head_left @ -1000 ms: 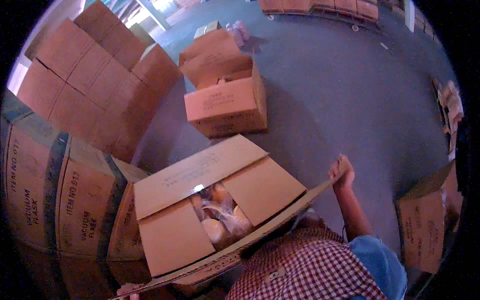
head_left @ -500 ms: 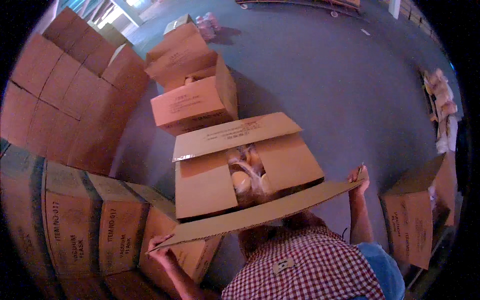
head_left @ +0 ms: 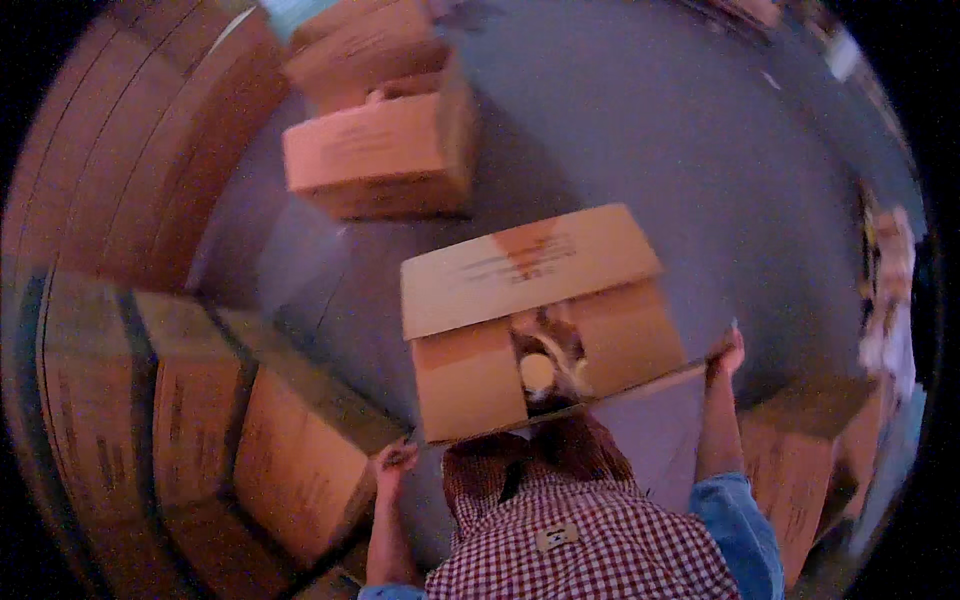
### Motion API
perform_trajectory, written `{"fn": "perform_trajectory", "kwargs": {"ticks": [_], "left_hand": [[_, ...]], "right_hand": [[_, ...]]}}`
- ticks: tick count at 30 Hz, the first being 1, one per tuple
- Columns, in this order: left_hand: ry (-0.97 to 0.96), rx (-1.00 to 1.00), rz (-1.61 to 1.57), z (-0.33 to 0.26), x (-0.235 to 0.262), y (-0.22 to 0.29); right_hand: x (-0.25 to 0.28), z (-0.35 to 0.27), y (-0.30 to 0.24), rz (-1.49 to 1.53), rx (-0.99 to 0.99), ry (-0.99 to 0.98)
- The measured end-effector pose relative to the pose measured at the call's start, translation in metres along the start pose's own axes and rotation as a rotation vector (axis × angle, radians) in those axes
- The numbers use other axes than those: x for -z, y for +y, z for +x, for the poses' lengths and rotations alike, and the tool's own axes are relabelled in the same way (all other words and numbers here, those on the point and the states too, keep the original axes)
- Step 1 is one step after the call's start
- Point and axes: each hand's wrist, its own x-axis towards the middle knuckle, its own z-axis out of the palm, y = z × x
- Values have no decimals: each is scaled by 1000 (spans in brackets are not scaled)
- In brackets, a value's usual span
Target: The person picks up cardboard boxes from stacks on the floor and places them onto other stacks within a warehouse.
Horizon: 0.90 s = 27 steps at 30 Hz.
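In front of me stands an open cardboard carton (head_left: pixel 470 375), its far flap (head_left: pixel 530 262) raised and its two side flaps folded in. Through the gap between them show a round, pale-yellow item (head_left: pixel 537 373) and others, apparently wrapped in clear plastic. My left hand (head_left: pixel 397 458) is closed on the left end of the near flap, and my right hand (head_left: pixel 730 352) grips its right end. That flap (head_left: pixel 660 385) is seen almost edge-on, stretched between the two hands.
Another open carton (head_left: pixel 370 150) stands farther off to the left. Stacked cartons (head_left: pixel 130 170) fill the left side, with a row of cartons (head_left: pixel 300 480) beside my left arm. A carton (head_left: pixel 790 470) stands at my right, and pale wrapped material (head_left: pixel 885 290) lies at the far right.
The carton in my hands has come away from the farther open carton, leaving a gap of floor between them. Its near flap has tilted to nearly edge-on. The view has shifted and blurred.
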Motion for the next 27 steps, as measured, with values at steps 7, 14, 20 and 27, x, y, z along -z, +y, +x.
{"fn": "perform_trajectory", "kwargs": {"ticks": [7,14,20,27], "left_hand": [[207,-59,888,11,-43,11],[80,-199,838,42,-114,-15],[52,-252,807,12,-33,31],[364,113,630,-96,231,24]], "right_hand": [[33,37,18,-583,23,59],[-48,74,-90,-1123,765,38],[-256,-187,24,-714,155,-998],[-295,-565,179,-1175,-226,-1529]]}}
